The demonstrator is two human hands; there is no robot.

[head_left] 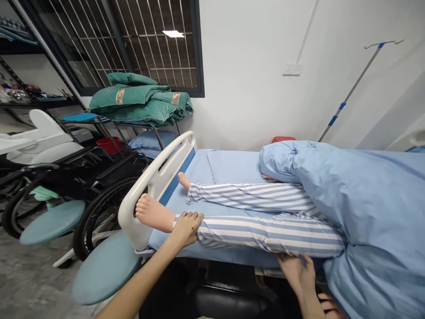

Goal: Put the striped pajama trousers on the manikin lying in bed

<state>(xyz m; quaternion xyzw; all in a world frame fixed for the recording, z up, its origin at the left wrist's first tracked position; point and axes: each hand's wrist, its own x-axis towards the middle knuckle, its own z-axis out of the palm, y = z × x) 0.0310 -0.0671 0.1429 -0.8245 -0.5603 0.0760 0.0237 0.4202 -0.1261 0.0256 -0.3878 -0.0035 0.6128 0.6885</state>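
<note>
Stool [106, 268] and wheelchair wheel [79, 235] at lower left, near end board [146, 179]. Bare foot [154, 212] overlapping end board in view, contact unclear, tight room there. Left hand [188, 228] left of centre, clamped on near leg [265, 235] just above ankle, over trouser cuff; fingers curled, slightly apart, thumb hidden. Near leg lying across centre, close to near bed edge [232, 258]. Far leg [249, 197] flat behind, open sheet [232, 166] beyond. Right hand [299, 274] at lower right, palm up, thumb and fingers apart, tips tucked under near leg around knee. Another hand [330, 305] just beside wrist, partly under quilt [375, 199]. Quilt bunched against thighs, limiting room at right.
</note>
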